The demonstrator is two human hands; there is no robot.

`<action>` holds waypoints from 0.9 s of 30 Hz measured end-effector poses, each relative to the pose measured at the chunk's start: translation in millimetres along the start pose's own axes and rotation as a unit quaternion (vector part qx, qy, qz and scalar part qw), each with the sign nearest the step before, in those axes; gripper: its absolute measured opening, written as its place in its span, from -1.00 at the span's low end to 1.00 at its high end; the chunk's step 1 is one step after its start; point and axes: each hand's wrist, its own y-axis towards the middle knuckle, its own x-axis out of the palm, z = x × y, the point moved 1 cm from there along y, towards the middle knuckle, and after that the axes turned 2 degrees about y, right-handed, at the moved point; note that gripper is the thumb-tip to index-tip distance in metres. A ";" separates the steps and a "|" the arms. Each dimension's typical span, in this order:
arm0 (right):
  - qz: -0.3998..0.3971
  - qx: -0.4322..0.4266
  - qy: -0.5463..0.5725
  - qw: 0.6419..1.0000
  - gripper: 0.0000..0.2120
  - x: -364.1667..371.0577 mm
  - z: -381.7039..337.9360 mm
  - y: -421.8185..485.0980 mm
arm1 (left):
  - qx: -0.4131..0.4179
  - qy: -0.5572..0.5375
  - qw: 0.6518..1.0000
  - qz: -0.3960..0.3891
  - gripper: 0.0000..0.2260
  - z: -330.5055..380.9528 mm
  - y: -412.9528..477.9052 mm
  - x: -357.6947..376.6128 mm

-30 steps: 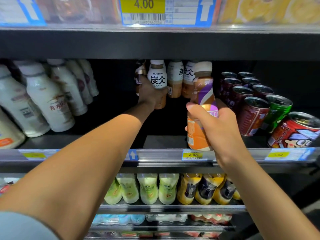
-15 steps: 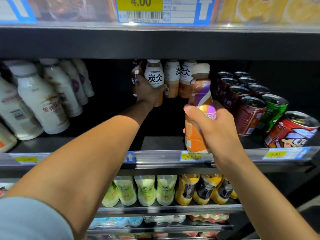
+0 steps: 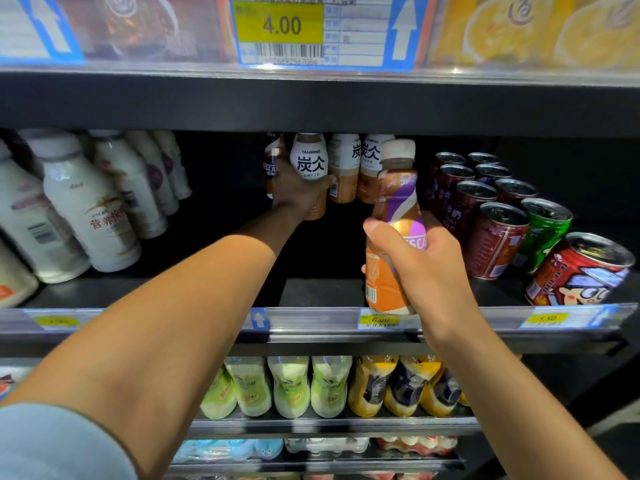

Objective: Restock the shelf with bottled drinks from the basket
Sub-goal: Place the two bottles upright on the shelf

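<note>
My right hand (image 3: 420,268) grips an orange and purple coffee bottle (image 3: 394,216) with a beige cap, held upright just above the front lip of the dark shelf (image 3: 322,292). My left hand (image 3: 298,190) reaches deep into the same shelf and is closed around a white-labelled latte bottle (image 3: 310,164). Two more latte bottles (image 3: 348,168) stand right of it, and a dark coffee bottle (image 3: 272,164) stands to its left. The basket is out of view.
White milk bottles (image 3: 86,206) lean at the shelf's left. Rows of red and green cans (image 3: 498,233) fill the right. Price tags line the shelf rail (image 3: 379,320). Green and yellow bottles (image 3: 287,386) sit on the shelf below. The upper shelf edge (image 3: 311,105) hangs low overhead.
Both hands stay on their bottles. The orange bottle in my right hand has tipped slightly and shifted a little; the view has drifted slightly.
</note>
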 end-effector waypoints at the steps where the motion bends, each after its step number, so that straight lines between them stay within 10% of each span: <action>1: -0.001 -0.001 -0.001 1.000 -0.69 0.4 -0.4 -0.1 | -0.006 0.002 1.000 -0.020 -0.24 1.4 2.9 -3.9; 8: 0.007 0.008 0.001 1.000 -0.70 11.9 -2.5 6.4 | 0.118 0.159 0.961 -0.191 -0.77 5.4 -62.2 -89.6; 12: 0.001 0.017 -0.012 1.000 -0.82 29.2 -3.4 8.7 | 0.231 0.318 0.869 -0.302 -0.54 -2.1 -149.6 -173.2; 18: 0.008 0.022 -0.010 1.000 -0.76 73.1 -5.5 12.4 | 0.450 0.474 0.744 -0.136 -0.43 -55.5 -168.1 -202.0; 27: 0.021 -0.008 -0.074 0.997 -0.75 124.3 3.4 37.7 | 0.541 0.409 0.734 0.021 -0.40 -67.2 -162.1 -189.6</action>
